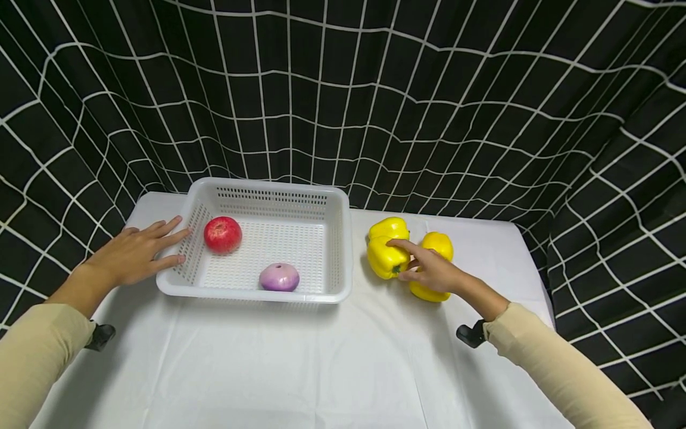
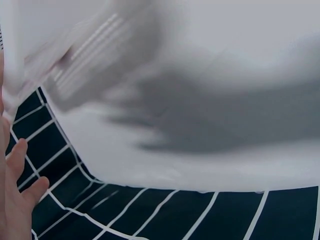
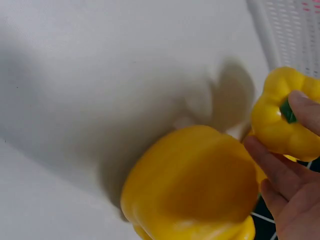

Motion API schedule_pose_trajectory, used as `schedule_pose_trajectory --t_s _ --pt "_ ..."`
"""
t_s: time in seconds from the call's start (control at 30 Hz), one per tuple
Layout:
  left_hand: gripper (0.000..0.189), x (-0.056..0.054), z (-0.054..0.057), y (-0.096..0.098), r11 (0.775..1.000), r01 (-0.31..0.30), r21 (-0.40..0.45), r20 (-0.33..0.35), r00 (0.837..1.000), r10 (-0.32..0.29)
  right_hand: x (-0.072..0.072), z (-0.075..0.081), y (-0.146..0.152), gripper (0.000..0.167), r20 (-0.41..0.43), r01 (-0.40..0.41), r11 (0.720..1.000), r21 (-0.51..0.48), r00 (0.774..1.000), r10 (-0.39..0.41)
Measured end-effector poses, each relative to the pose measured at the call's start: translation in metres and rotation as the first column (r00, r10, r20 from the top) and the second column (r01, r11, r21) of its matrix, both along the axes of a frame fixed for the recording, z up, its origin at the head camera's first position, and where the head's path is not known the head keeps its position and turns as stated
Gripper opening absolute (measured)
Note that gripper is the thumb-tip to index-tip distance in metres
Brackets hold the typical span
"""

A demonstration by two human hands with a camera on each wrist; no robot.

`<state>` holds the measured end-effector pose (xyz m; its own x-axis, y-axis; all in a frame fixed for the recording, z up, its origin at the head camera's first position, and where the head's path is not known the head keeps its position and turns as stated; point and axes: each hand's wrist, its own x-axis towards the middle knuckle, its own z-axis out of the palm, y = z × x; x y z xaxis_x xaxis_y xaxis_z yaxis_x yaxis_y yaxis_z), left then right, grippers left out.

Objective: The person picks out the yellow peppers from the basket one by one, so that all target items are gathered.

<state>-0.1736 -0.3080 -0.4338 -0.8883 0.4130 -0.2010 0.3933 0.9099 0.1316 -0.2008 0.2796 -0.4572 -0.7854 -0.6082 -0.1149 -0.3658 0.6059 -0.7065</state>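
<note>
My left hand (image 1: 136, 253) has its fingers spread at the left rim of a white plastic basket (image 1: 343, 250). Part of that hand also shows at the left edge of the left wrist view, where the basket is blurred. My right hand (image 1: 436, 271) reaches over two yellow bell peppers on the table. Its forefinger lies over the left bell pepper (image 1: 383, 256), and its thumb is beside the green stem in the right wrist view. The right bell pepper (image 3: 190, 175) sits under the palm, partly hidden from the head view. Extended fingers (image 3: 280, 172) point between the peppers.
Inside the basket, a red round fruit (image 1: 223, 235) is at the left and a purple onion (image 1: 279, 277) near the front wall. White cloth (image 1: 300, 363) covers the table. A black curtain with white grid lines (image 1: 343, 89) hangs behind and at both sides.
</note>
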Motion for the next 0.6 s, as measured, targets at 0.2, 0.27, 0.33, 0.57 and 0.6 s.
schedule_pose_trajectory --t_s 0.2,0.27,0.33,0.57,0.6 --pt "0.070 0.000 0.002 0.001 1.000 -0.007 0.005 0.012 1.000 0.007 0.002 -0.009 -0.006 0.072 -0.041 -0.010 0.999 0.052 0.999 0.012" --pt "0.070 0.000 0.002 0.001 1.000 -0.013 0.006 0.017 1.000 0.013 0.001 -0.010 -0.008 0.072 -0.084 -0.004 0.995 0.100 0.996 0.013" --pt "0.070 0.000 0.002 0.001 1.000 -0.016 0.007 0.017 1.000 0.016 0.001 -0.011 -0.009 0.071 -0.126 -0.002 0.989 0.148 0.992 0.021" --pt "0.071 0.001 0.002 0.002 1.000 -0.014 0.006 0.005 1.000 0.014 0.001 -0.016 -0.010 0.073 -0.180 -0.034 0.978 0.208 0.981 0.073" --pt "0.071 0.001 0.002 0.001 1.000 -0.013 0.003 0.003 1.000 0.013 0.001 -0.016 -0.010 0.074 -0.188 -0.039 0.977 0.208 0.979 0.079"
